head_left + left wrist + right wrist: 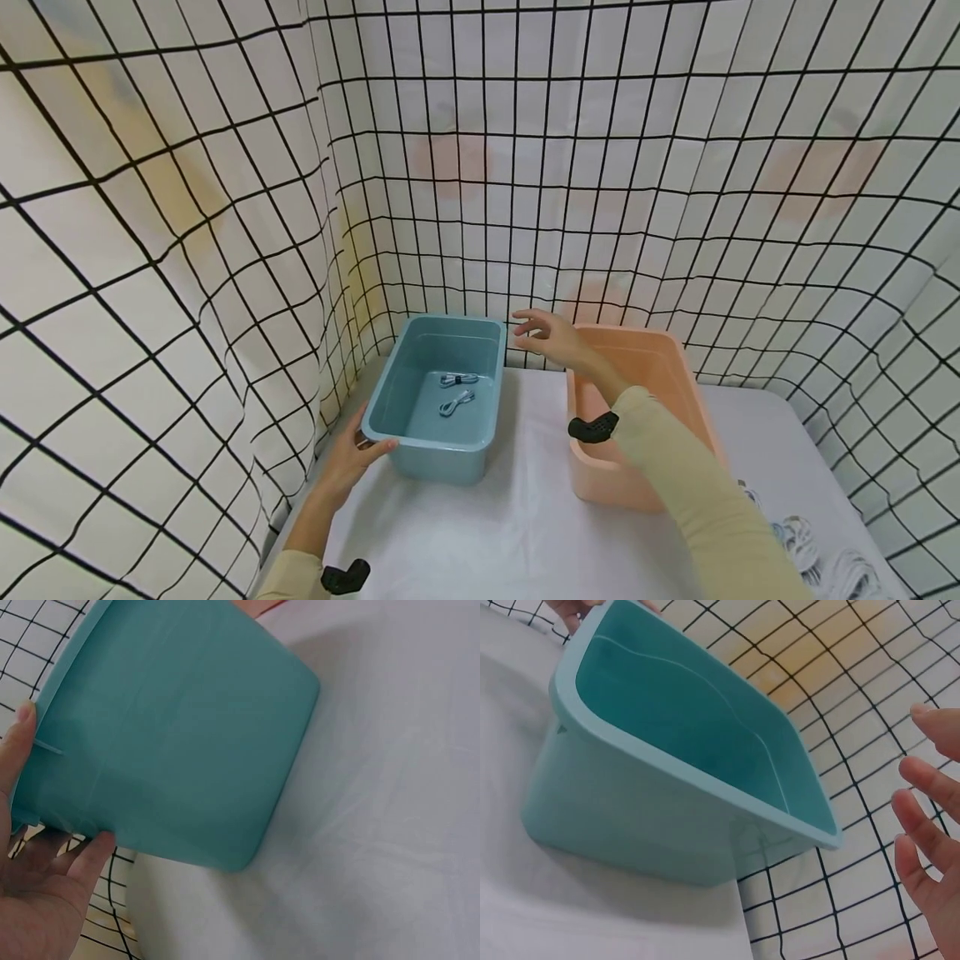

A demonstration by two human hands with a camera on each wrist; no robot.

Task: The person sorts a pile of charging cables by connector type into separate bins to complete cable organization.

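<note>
A blue-green plastic bin (442, 465) stands on the white-covered table, with two small bundled cables (457, 403) lying on its floor. My left hand (351, 460) grips the bin's near left corner, thumb along the rim and fingers against the side below it. In the left wrist view the bin's outer wall (187, 742) fills the middle beside that hand (45, 900). My right hand (551, 337) is in the air off the bin's far right corner, holding nothing. Its fingers are spread and slightly bent in the right wrist view, apart from the bin's rim (705, 780).
An orange bin (622, 483) stands to the right, partly under my right forearm. Several white cable bundles (798, 546) lie at the table's near right. Black wire mesh (525, 208) with pale sheeting behind it borders the table at the left, back and right.
</note>
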